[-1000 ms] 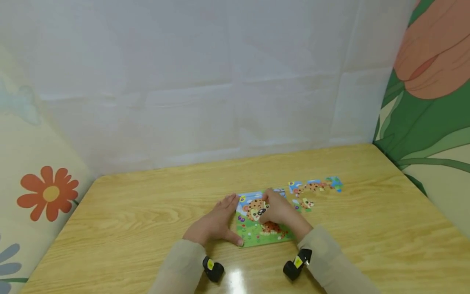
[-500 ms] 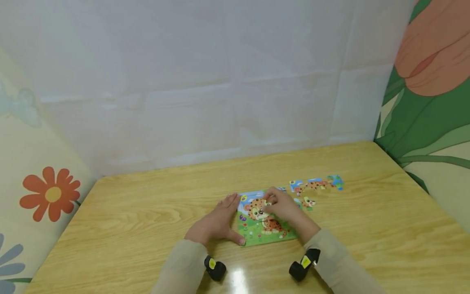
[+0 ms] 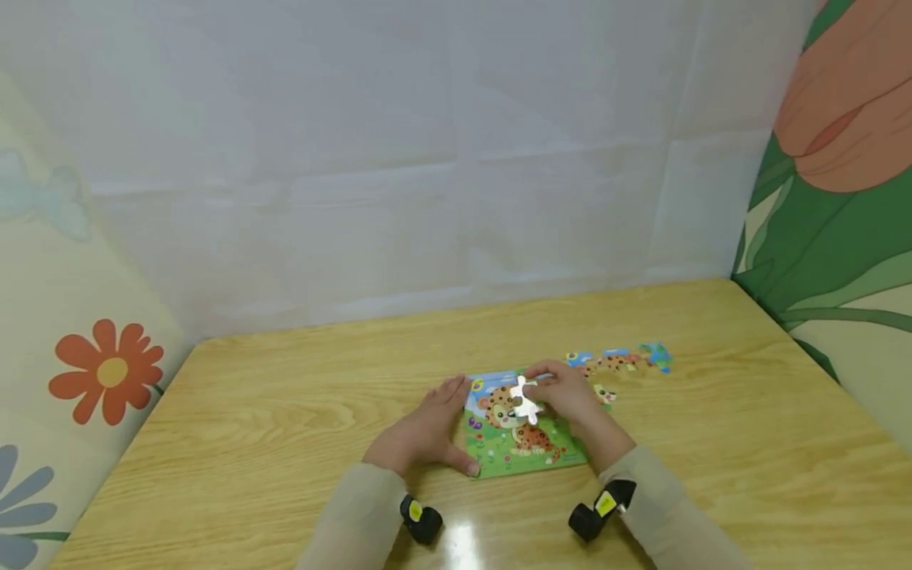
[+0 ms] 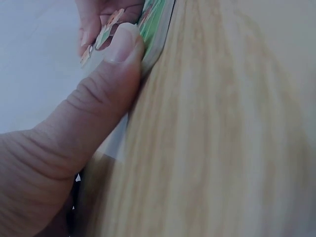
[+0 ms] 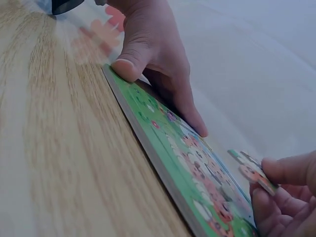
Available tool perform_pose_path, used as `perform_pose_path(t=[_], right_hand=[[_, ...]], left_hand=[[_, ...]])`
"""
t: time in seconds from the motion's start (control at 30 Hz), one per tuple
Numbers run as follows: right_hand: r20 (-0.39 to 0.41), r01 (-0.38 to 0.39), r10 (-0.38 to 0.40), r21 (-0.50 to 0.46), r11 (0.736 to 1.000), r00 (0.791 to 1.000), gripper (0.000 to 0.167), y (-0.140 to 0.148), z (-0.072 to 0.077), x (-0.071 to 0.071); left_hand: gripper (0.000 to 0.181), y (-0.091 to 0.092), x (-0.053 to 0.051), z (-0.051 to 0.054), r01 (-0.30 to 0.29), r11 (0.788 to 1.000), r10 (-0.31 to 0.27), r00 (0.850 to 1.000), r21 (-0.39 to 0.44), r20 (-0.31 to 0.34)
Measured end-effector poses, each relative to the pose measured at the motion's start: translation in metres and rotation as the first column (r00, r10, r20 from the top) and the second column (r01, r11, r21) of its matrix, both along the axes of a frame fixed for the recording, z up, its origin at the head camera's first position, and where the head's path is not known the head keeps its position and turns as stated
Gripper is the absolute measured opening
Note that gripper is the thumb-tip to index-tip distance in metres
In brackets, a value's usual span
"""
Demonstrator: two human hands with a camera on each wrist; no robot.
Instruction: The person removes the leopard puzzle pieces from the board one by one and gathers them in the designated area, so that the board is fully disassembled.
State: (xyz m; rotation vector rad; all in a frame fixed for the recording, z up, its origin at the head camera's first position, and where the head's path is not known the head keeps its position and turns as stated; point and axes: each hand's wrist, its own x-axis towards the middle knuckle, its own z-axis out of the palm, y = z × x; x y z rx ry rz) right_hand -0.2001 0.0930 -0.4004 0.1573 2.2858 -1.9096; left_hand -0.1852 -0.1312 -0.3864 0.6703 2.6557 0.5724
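A jigsaw puzzle board [image 3: 499,459] with a spotted cub on green grass lies flat on the table. My left hand [image 3: 430,427] rests along its left side, fingers extended at the far corner and thumb [image 4: 98,94] on the near one. Above the board, my right hand [image 3: 570,398] pinches a puzzle piece [image 3: 526,404] between thumb and fingers. That piece is tilted and looks white with glare in the head view; the right wrist view shows the printed piece [image 5: 254,173] apart from the board. The right hand covers the board's upper right part.
Several loose puzzle pieces [image 3: 618,362] lie right of the board, and another loose piece [image 3: 606,394] sits nearer, partly behind the right hand. The wooden table [image 3: 285,412] meets a white cloth backdrop [image 3: 356,237]. Black cameras [image 3: 422,520] are strapped to both wrists.
The right hand has shifted slightly right, and the puzzle piece in its fingers is now tilted up and visible over the cub's face. The left hand has stayed at the board's left side.
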Motion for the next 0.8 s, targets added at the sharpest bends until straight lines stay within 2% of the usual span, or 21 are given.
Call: perform_pose_path(t=[0.33, 0.5, 0.67, 0.8], right_hand=[[0.07, 0.035, -0.025, -0.137, 0.99, 0.997, 0.025, 0.012, 0.0, -0.003], [0.042, 0.035, -0.027, -0.203, 0.978, 0.999, 0.026, 0.024, 0.001, -0.002], [0.004, 0.007, -0.007, -0.159, 0.987, 1.0, 0.027, 0.038, 0.0, -0.002], [-0.028, 0.008, -0.013, -0.161, 0.987, 1.0, 0.029, 0.049, 0.0, -0.002]], left_hand=[[0.128, 0.001, 0.0, -0.001, 0.008, 1.0, -0.008, 1.0, -0.013, -0.001], [0.127, 0.0, -0.001, 0.0, 0.008, 1.0, -0.008, 1.0, -0.012, 0.0], [0.128, 0.0, 0.0, -0.001, 0.007, 1.0, -0.007, 1.0, -0.015, 0.004], [0.127, 0.0, 0.0, -0.003, 0.006, 1.0, -0.006, 1.0, -0.011, -0.001]])
